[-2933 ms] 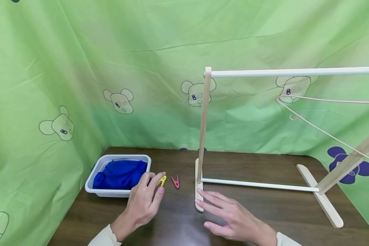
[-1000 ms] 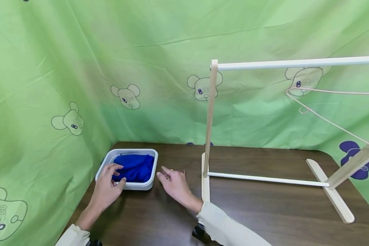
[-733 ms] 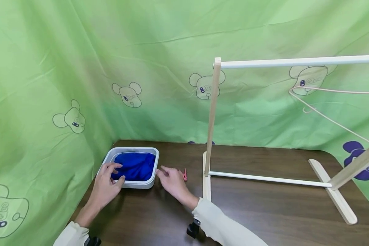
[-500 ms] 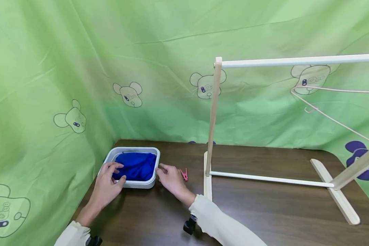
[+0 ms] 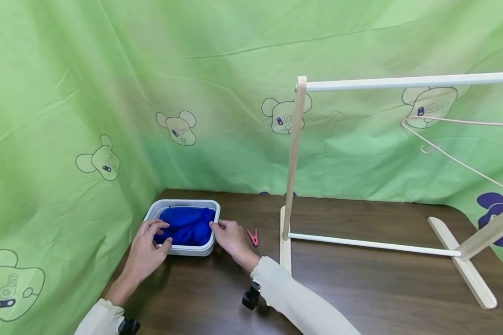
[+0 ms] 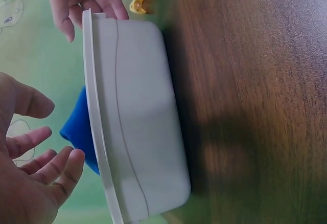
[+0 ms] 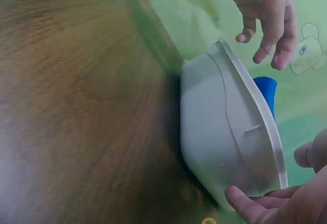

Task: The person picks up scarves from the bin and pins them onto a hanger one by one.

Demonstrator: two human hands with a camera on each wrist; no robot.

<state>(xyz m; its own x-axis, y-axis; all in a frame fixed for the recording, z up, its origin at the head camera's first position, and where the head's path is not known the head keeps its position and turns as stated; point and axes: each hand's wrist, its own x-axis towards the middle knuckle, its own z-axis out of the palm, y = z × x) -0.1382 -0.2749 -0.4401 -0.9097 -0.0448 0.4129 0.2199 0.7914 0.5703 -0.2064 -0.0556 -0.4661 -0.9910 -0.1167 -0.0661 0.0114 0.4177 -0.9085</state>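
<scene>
A blue cloth [image 5: 186, 225] lies bunched in a pale plastic basin [image 5: 193, 251] at the table's left side. My left hand [image 5: 144, 253] hovers over the basin's near left corner, fingers bent loosely and thumb apart, close to the cloth's raised peak in the left wrist view. My right hand [image 5: 232, 239] straddles the right rim, its thumb on the inner side. In the right wrist view its fingers [image 7: 245, 203] extend along the outer wall, with a gap between thumb and rim. Just right of this hand lies a pink clothes peg [image 5: 253, 237]. A yellow clothes peg [image 6: 139, 3], hidden in the head view, lies nearby.
A wooden drying rack with a white top bar [image 5: 402, 83] and a left upright [image 5: 294, 158] stands at right. Its foot [image 5: 463, 265] rests on the brown table [image 5: 360, 288]. A wire hanger [image 5: 452, 158] shows behind. Green printed curtain [image 5: 218, 93] surrounds the table.
My left hand has left the yellow clothes peg for the basin's near left corner. From the rack's foot, my right hand has come left to the basin's right rim. The head view has shifted slightly.
</scene>
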